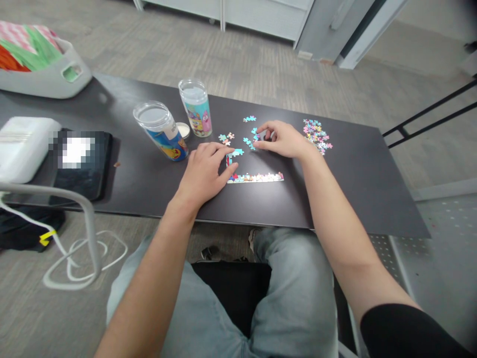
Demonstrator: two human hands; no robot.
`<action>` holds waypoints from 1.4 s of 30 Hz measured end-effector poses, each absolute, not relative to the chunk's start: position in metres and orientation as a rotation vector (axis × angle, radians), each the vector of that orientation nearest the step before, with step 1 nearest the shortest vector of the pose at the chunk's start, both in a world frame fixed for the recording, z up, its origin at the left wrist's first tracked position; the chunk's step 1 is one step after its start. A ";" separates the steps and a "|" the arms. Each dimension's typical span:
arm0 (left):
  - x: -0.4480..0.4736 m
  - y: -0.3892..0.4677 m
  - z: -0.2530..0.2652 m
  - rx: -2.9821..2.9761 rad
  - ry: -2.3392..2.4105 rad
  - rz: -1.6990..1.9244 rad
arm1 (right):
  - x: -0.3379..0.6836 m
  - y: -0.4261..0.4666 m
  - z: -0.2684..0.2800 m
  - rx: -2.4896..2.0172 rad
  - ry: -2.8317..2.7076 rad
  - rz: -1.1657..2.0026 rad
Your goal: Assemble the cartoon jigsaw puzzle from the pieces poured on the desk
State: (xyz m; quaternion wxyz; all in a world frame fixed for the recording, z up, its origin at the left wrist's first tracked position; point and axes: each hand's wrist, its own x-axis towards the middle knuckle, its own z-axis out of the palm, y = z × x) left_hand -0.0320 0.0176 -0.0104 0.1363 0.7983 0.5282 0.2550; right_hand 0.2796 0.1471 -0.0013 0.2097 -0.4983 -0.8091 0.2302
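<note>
My left hand [207, 169] lies over the left side of a partly joined jigsaw puzzle [257, 178], fingers stretched out and thumb apart. The joined strip runs along the near side, and a short column rises at its left, partly hidden by the hand. My right hand [281, 138] is at the blue puzzle pieces [249, 143] just beyond the strip, with thumb and index finger apart. Whether its fingertips touch a piece I cannot tell. More loose pieces [249, 119] lie farther back, and a small cluster of pieces [226, 138] sits beyond my left fingers.
A pile of mixed puzzle pieces [316, 134] lies to the right. Two clear-topped printed canisters [162, 132] [197, 109] stand at the left, near a round lid [183, 130]. Farther left are a black tablet-like device [84, 166], a white box [26, 149] and a basket [74, 74].
</note>
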 end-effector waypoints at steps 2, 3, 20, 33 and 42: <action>-0.032 0.018 -0.009 2.314 1.542 0.713 | 0.275 0.147 -0.006 -1.367 -2.271 0.587; -0.031 0.018 -0.009 2.314 1.551 0.703 | 0.273 0.147 -0.007 -1.364 -2.280 0.561; -0.026 0.014 -0.010 2.287 1.566 0.705 | 0.258 0.137 -0.008 -1.253 -2.355 0.521; -0.025 0.013 -0.004 2.324 1.514 0.643 | 0.287 0.161 -0.003 -1.509 -2.077 0.343; -0.024 0.012 -0.001 2.327 1.518 0.641 | 0.274 0.158 -0.011 -1.530 -2.177 0.418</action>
